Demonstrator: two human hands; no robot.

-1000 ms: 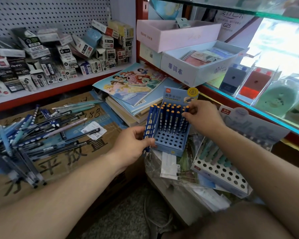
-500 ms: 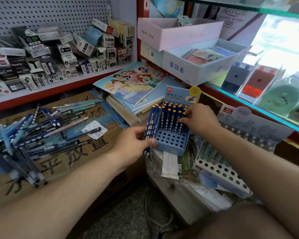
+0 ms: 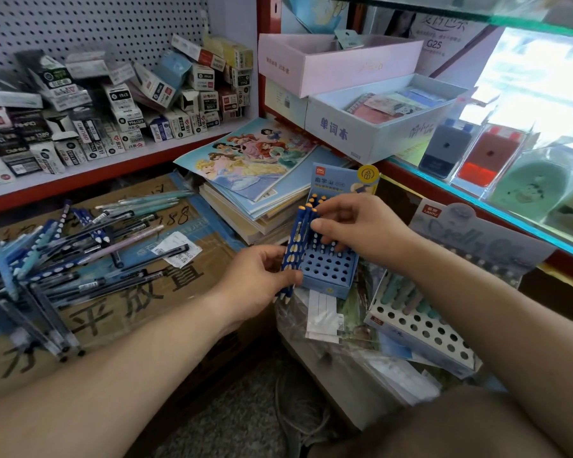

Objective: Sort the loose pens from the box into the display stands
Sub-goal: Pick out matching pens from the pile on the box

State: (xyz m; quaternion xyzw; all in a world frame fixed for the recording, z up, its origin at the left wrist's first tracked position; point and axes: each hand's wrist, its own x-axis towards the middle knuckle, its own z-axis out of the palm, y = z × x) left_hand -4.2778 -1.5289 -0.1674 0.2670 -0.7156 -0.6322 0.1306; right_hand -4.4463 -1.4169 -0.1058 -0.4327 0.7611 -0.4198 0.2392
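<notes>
STATIONERY SHOP: A person's left hand [image 3: 262, 279] grips a bundle of blue pens [image 3: 295, 246] against the left wall of the blue stand [image 3: 325, 287], thumb across the front of the shafts. The bundle's long axis runs near upright with a slight lean, orange ends up and away, pale tips down toward the camera and hanging below the stand's base.

The right hand [image 3: 361, 226] hangs over the stand's back rows, where pens already stand. Its fingers [image 3: 323, 239] are curled down among those pens, and the thumb tip sits just beside the bundle's upper ends. Whether they pinch a single pen can't be told from this angle.

Key relation: the bundle lies immediately left of the right hand's fingers, approx. parallel to the standing pens, so the right hand is the nearer one for drawing a pen off the top. The open holes are in the front rows, below and nearer the camera than those fingers. Judged from that, the next pen would need to go down and forward, kept upright.

More loose pens [image 3: 63, 256] lie fanned on the cardboard box [image 3: 119, 312], well apart to the left. A white stand [image 3: 417, 328] w/ pastel pens sits near, to the right.
</notes>
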